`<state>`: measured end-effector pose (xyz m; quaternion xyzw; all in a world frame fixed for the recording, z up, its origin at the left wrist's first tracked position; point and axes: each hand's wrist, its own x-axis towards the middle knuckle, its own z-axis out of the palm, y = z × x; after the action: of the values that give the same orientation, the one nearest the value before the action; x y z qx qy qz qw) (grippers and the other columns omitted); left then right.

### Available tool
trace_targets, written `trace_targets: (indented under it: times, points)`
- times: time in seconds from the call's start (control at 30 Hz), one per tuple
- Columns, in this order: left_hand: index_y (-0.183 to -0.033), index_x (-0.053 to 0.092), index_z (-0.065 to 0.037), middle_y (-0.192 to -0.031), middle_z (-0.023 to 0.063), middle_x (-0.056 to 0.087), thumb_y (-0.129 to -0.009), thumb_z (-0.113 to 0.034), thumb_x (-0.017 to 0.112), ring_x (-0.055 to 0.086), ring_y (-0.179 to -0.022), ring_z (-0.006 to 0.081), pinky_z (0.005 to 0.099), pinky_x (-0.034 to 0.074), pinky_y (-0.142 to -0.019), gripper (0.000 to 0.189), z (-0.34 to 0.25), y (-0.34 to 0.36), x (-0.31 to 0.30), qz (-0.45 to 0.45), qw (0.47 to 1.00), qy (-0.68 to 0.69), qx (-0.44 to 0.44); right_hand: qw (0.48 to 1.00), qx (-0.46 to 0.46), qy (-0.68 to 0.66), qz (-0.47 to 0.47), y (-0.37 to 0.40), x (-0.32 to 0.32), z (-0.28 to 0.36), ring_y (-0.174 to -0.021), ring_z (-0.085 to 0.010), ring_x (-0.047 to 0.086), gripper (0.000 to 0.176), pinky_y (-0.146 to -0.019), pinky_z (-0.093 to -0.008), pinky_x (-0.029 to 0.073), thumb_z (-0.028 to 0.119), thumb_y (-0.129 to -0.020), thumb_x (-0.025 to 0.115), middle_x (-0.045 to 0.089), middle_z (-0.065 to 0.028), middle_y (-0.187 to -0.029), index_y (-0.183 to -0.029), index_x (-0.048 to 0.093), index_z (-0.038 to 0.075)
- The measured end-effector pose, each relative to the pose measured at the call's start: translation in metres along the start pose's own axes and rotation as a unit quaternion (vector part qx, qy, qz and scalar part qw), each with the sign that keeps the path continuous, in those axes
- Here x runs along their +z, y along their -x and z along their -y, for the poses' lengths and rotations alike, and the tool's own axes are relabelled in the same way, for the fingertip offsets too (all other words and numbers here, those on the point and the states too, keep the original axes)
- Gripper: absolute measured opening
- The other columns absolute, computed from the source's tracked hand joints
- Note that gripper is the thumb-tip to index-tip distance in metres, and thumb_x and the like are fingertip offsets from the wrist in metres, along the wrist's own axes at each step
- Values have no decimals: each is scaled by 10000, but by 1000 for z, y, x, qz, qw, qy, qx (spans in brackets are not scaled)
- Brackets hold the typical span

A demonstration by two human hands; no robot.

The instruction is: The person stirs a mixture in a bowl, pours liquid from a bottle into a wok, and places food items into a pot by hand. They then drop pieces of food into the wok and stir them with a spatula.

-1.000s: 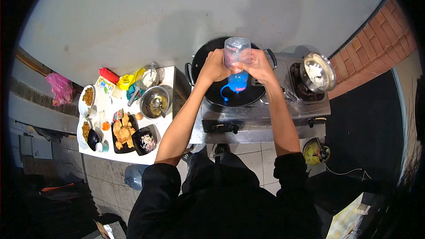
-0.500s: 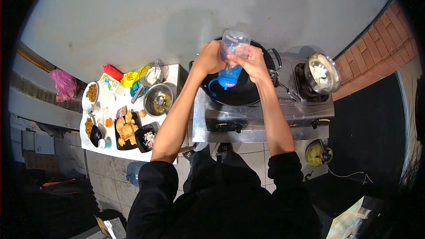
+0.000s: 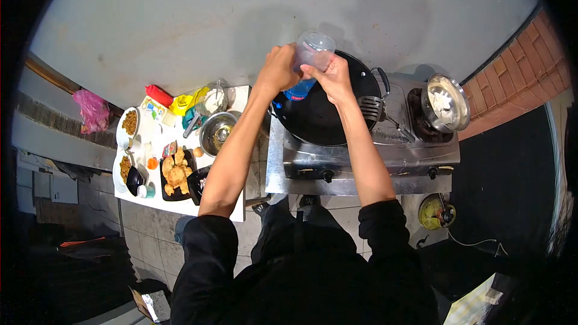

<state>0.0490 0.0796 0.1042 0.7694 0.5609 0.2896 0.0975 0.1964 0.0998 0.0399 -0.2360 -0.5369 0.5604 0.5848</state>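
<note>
Both hands hold a clear bottle [image 3: 314,48] with a blue cap end pointing down over the black pan [image 3: 319,123]. Around its left side my left hand [image 3: 280,71] is closed. My right hand [image 3: 331,78] grips the bottle from the right, thumb across it. The blue end lies over the upper left part of the pan, partly hidden by my hands. A slotted metal spatula [image 3: 372,108] rests at the pan's right edge, its handle reaching over the stove [image 3: 373,165].
Right of the pan, a metal bowl [image 3: 445,102] with white contents sits on the other burner. On the white table [image 3: 153,195] at left stand a metal bowl [image 3: 218,133], a black tray of fried pieces [image 3: 176,174], plates of food and a red bottle [image 3: 159,95].
My hands and the bottle have moved up and to the left over the pan. The blue end now sits nearer the pan's upper left rim.
</note>
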Motion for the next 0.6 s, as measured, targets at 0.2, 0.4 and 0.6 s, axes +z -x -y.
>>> trace_targets:
  times: [0.2,0.4,0.6]
  points:
    - [-910,584,42,-795,254,623,-595,-57,770,597,-818,444,471,491,-705,378,12,-8,4,-52,997,17,57,999,4,-13,-44,-7,7,-3,-767,-139,647,304,-660,-274,557,-34,-736,743,677,-93,-909,-1012,616,-45]
    - [-952,609,28,-919,236,642,-601,-61,779,588,-911,433,458,468,-768,400,13,-13,10,-22,999,42,-15,998,11,60,-12,-14,-5,-10,-825,-152,646,323,-691,-293,569,-35,-732,744,669,-107,-950,-1024,607,-42]
    - [-939,610,37,-879,263,626,-606,-18,750,583,-887,447,450,474,-736,365,12,-21,11,-61,991,84,86,997,-30,-20,-63,-15,-1,-7,-779,-145,649,267,-702,-287,565,-53,-729,735,678,-110,-901,-963,607,-61]
